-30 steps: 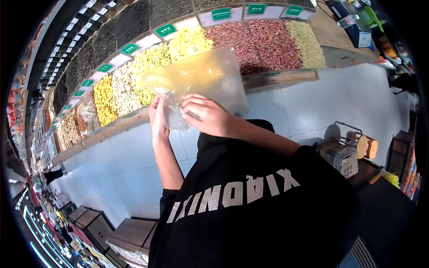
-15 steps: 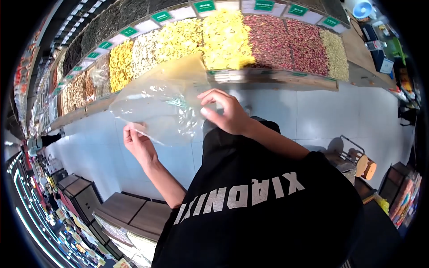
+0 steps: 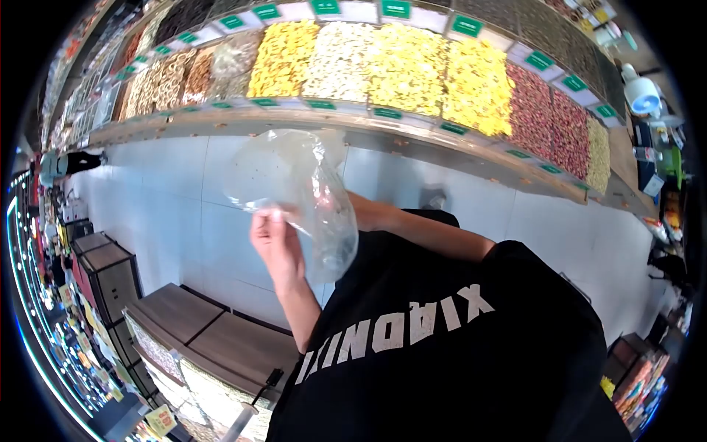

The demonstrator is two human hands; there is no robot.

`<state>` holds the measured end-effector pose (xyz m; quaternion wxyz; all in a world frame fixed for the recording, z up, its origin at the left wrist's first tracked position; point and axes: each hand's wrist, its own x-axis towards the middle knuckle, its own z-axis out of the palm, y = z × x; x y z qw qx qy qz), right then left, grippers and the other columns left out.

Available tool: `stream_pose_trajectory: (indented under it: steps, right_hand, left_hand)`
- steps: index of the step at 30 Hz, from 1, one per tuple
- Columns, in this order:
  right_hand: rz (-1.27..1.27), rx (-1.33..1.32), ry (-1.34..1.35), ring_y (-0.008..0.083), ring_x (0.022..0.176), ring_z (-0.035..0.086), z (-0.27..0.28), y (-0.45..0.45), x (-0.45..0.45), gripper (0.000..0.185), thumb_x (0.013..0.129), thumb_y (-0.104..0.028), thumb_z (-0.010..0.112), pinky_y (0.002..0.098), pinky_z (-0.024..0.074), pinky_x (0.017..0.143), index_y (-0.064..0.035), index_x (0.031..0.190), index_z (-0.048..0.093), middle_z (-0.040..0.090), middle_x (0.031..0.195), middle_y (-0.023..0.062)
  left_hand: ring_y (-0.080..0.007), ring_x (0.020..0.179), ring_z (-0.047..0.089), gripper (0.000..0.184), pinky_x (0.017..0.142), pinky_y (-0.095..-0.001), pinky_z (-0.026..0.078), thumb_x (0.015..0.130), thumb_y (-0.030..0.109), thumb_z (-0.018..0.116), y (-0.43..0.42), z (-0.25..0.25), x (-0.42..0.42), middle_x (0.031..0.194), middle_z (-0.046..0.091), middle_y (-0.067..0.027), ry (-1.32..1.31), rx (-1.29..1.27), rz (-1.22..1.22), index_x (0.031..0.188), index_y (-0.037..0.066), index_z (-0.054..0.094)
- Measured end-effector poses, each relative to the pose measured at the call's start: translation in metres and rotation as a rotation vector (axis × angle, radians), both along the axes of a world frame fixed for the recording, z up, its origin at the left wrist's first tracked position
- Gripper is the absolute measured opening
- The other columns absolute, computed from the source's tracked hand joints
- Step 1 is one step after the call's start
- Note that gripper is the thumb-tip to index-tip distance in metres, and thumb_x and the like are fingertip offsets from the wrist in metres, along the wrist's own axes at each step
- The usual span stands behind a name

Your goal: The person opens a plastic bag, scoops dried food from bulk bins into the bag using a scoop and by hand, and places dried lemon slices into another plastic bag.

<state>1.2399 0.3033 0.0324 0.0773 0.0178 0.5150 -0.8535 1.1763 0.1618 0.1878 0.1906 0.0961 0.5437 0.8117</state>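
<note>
A clear plastic bag (image 3: 328,191) hangs in front of me over the tiled floor, crumpled on its right side. At its lower left edge, my left hand (image 3: 277,239) pinches the film between thumb and fingers. My right hand (image 3: 336,201) reaches in from the right and shows only faintly through the plastic. Whether it is inside the bag or behind it, I cannot tell, and its fingers are blurred by the film. No contents are visible in the bag.
Ahead runs a long counter (image 3: 412,140) of bins with yellow slices (image 3: 409,70), pale slices and dark red pieces (image 3: 534,103), under green labels. A wooden-topped cabinet (image 3: 239,342) stands at lower left. Another person (image 3: 70,162) is far left; a fan (image 3: 642,96) sits upper right.
My view has turned, so the counter sits further right. The bag, spread wide before, now hangs narrower and more upright. My right hand has moved from the bag's right edge into or behind it.
</note>
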Motion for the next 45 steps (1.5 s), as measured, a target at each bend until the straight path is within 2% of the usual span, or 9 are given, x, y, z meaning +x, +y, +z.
stream_pose_trajectory:
  steps: [7, 8, 10, 15, 21, 26, 33, 37, 45]
  right_hand:
    - [0.084, 0.060, 0.763, 0.0171, 0.131, 0.045, -0.033, -0.092, -0.108, 0.054, 0.103, -0.026, 0.056, 0.0344, 0.0357, 0.111, -0.0047, 0.150, 0.041, 0.047, 0.146, 0.0088]
    - [0.093, 0.398, 0.609, 0.0161, 0.124, 0.052, 0.045, -0.080, -0.102, 0.045, 0.103, -0.031, 0.057, 0.0338, 0.0404, 0.107, -0.0044, 0.139, 0.052, 0.056, 0.135, 0.0079]
    - [-0.063, 0.305, 0.480, 0.0158, 0.115, 0.058, 0.031, -0.098, -0.113, 0.042, 0.104, -0.037, 0.055, 0.0329, 0.0449, 0.100, -0.0042, 0.130, 0.058, 0.062, 0.125, 0.0079]
    - [-0.004, -0.320, -0.388, 0.0148, 0.104, 0.062, 0.014, -0.076, -0.158, 0.047, 0.101, -0.045, 0.058, 0.0315, 0.0517, 0.087, -0.0032, 0.121, 0.064, 0.066, 0.114, 0.0097]
    - [-0.091, 0.176, -0.215, 0.0178, 0.108, 0.061, 0.073, -0.083, -0.205, 0.049, 0.095, -0.042, 0.068, 0.0327, 0.0516, 0.085, -0.0001, 0.119, 0.062, 0.066, 0.113, 0.0096]
    - [0.040, 0.685, 0.025, 0.0323, 0.083, 0.069, 0.039, -0.087, -0.275, 0.030, 0.087, -0.028, 0.071, 0.0402, 0.0525, 0.076, 0.0014, 0.094, 0.068, 0.069, 0.081, 0.0183]
    - [0.271, 1.145, 0.148, 0.0395, 0.101, 0.063, 0.020, -0.066, -0.415, 0.041, 0.085, -0.032, 0.070, 0.0449, 0.0505, 0.087, 0.0041, 0.104, 0.062, 0.065, 0.104, 0.0228]
    - [0.035, 0.978, 0.282, 0.0384, 0.109, 0.060, 0.062, -0.081, -0.495, 0.052, 0.087, -0.034, 0.071, 0.0450, 0.0483, 0.093, 0.0014, 0.122, 0.055, 0.060, 0.116, 0.0203]
    - [0.274, 0.906, 0.305, 0.0408, 0.100, 0.063, 0.078, -0.100, -0.617, 0.028, 0.096, -0.020, 0.061, 0.0451, 0.0504, 0.087, 0.0051, 0.107, 0.061, 0.064, 0.107, 0.0222]
  left_hand:
    - [-0.0083, 0.081, 0.054, 0.011, 0.079, -0.0235, 0.042, 0.098, 0.013, 0.064, -0.055, 0.005, -0.044, 0.084, 0.062, -0.0008, 0.181, -0.294, 0.145, 0.093, 0.004, 0.061]
    - [-0.0083, 0.081, 0.054, 0.012, 0.079, -0.0237, 0.042, 0.099, 0.013, 0.064, -0.069, 0.006, -0.053, 0.084, 0.061, 0.0000, 0.177, -0.265, 0.160, 0.092, 0.004, 0.060]
    - [-0.0056, 0.078, 0.054, 0.011, 0.076, -0.0210, 0.042, 0.099, 0.012, 0.065, -0.092, 0.006, -0.069, 0.083, 0.063, 0.0000, 0.206, -0.263, 0.182, 0.092, 0.004, 0.060]
    - [-0.0077, 0.081, 0.055, 0.011, 0.079, -0.0235, 0.044, 0.100, 0.010, 0.062, -0.129, -0.007, -0.098, 0.085, 0.062, -0.0001, 0.191, -0.349, 0.191, 0.092, 0.003, 0.060]
    - [-0.0057, 0.080, 0.056, 0.010, 0.074, -0.0204, 0.044, 0.098, 0.009, 0.066, -0.128, -0.033, -0.126, 0.086, 0.066, -0.0006, 0.066, -0.363, 0.162, 0.093, 0.002, 0.062]
    - [-0.0083, 0.082, 0.060, 0.009, 0.078, -0.0233, 0.047, 0.097, 0.007, 0.066, -0.133, -0.049, -0.185, 0.085, 0.066, -0.0016, 0.084, -0.464, 0.196, 0.093, 0.000, 0.062]
    - [-0.0079, 0.076, 0.055, 0.016, 0.074, -0.0237, 0.045, 0.098, 0.012, 0.067, -0.160, -0.027, -0.331, 0.079, 0.063, -0.0008, 0.173, -0.724, 0.259, 0.090, -0.001, 0.062]
    - [-0.0103, 0.077, 0.057, 0.016, 0.076, -0.0265, 0.047, 0.097, 0.012, 0.067, -0.160, -0.011, -0.396, 0.079, 0.064, -0.0026, 0.249, -0.855, 0.165, 0.090, -0.002, 0.064]
    - [-0.0133, 0.083, 0.060, 0.019, 0.081, -0.0289, 0.049, 0.096, 0.015, 0.069, -0.181, -0.027, -0.473, 0.089, 0.066, -0.0064, 0.069, -0.814, 0.291, 0.102, -0.002, 0.064]
